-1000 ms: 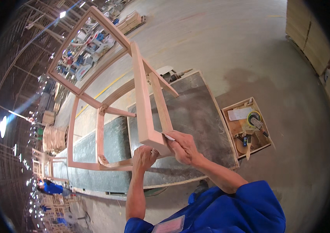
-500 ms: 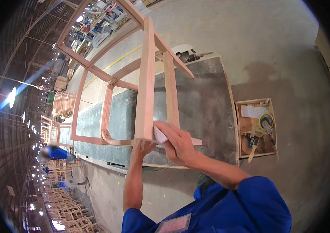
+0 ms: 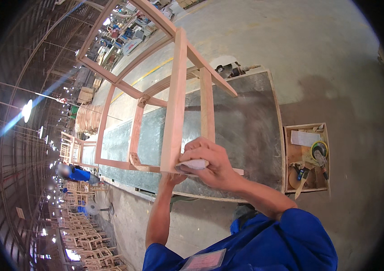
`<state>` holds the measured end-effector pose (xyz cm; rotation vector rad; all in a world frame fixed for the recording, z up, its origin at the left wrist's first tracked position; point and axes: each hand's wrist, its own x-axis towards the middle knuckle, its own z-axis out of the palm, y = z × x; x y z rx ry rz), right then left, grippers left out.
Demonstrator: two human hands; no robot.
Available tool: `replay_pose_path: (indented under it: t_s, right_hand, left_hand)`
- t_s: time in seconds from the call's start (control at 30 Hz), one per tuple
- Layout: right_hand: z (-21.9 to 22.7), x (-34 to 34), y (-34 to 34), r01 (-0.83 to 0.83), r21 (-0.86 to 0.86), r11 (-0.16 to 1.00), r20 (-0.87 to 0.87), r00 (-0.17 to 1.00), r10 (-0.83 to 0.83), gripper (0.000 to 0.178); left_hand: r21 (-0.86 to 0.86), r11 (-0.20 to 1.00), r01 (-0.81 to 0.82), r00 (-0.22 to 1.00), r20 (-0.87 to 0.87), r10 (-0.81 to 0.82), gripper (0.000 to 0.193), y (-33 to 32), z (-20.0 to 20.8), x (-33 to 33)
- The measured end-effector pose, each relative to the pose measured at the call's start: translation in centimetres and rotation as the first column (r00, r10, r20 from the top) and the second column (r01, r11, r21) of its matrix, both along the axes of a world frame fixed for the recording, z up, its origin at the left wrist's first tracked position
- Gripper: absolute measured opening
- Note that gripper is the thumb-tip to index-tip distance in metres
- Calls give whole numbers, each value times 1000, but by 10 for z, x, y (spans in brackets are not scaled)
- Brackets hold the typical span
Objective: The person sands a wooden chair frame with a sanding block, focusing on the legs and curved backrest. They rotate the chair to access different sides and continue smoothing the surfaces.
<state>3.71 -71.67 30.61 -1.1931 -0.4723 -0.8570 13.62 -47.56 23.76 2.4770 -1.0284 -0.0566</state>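
A bare wooden chair frame (image 3: 174, 108) stands tilted on the dark-topped workbench (image 3: 246, 117), with one thick square-edged member pointing toward me. My left hand (image 3: 172, 179) is closed round the near end of that member from below; its fingers are mostly hidden behind the wood. My right hand (image 3: 215, 166) is closed on a small pale pad (image 3: 195, 164) with a greyish face, which looks like a sanding pad. The pad lies against the right side of the member, close to its near end. The right fingers curl over the top of the pad.
A shallow wooden box (image 3: 307, 189) beside the bench's right end holds a brush, a roll of tape and paper. A power tool (image 3: 232, 70) lies at the bench's far edge. Several chair frames (image 3: 90, 239) and a person in blue (image 3: 80, 175) are at the left.
My right hand has turned, and the pad now lies flatter and lower, nearer the end of the member. My left hand keeps its hold. The whole view has shifted slightly.
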Motion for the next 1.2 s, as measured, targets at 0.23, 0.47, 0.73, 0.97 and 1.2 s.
replay_pose_path:
  t_s: [0.23,0.47,0.73,0.97,1.2]
  right_hand:
    - [-16,33,-2,40,560,828,-452,852,264,11]
    - [16,13,-8,174,423,889,-499,864,68,22]
    - [52,21,-16,-246,697,673,-525,464,713,24]
    - [74,0,-38,-410,389,825,-723,419,549,30]
    - [69,24,-45,-390,276,878,-783,439,441,30]
  left_hand:
    - [183,983,-7,996,94,-10,33,12,-7,5]
    - [75,997,-2,985,173,-11,29,28,-18,7]
    - [39,998,42,995,94,-45,30,5,6,-6]
    - [119,984,-134,987,105,122,54,-2,27,-20]
    - [131,977,-171,985,53,165,63,2,28,-27]
